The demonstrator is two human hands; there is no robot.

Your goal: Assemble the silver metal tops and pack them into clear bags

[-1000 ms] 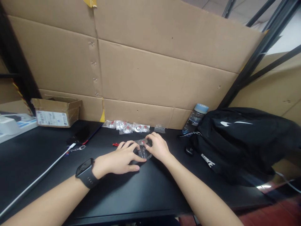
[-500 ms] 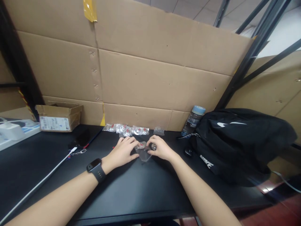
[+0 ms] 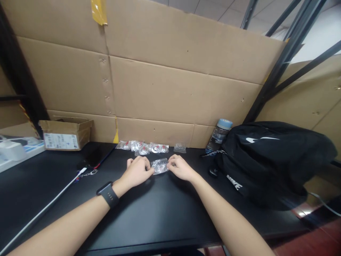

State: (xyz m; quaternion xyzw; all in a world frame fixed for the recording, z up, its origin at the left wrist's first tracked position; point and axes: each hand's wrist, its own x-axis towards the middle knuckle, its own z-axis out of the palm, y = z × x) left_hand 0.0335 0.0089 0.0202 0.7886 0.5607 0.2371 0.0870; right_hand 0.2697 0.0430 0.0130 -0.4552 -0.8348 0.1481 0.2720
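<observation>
Between my hands, just above the black table, is a small clear plastic bag [image 3: 160, 166] with something shiny and a bit of red inside. My left hand [image 3: 138, 171], with a dark watch on its wrist, pinches the bag's left edge between thumb and fingers. The right edge of the bag is pinched by my right hand [image 3: 180, 167], its fingers curled. Behind them, along the cardboard wall, lie several clear packets [image 3: 144, 148] holding round silvery pieces with red marks. A flat clear bag [image 3: 180, 148] lies apart, to their right.
A small open cardboard box [image 3: 64, 135] and a dark phone [image 3: 93, 156] with a white cable are at the left, beside a white power strip [image 3: 21, 156]. A bottle [image 3: 218, 137], a small black object [image 3: 212, 172] and a black backpack [image 3: 271, 160] occupy the right.
The bag, earlier hanging open downward with a disc at its top, now lies flatter and more crumpled between my hands. My left hand has shifted slightly left, its fingers more curled.
</observation>
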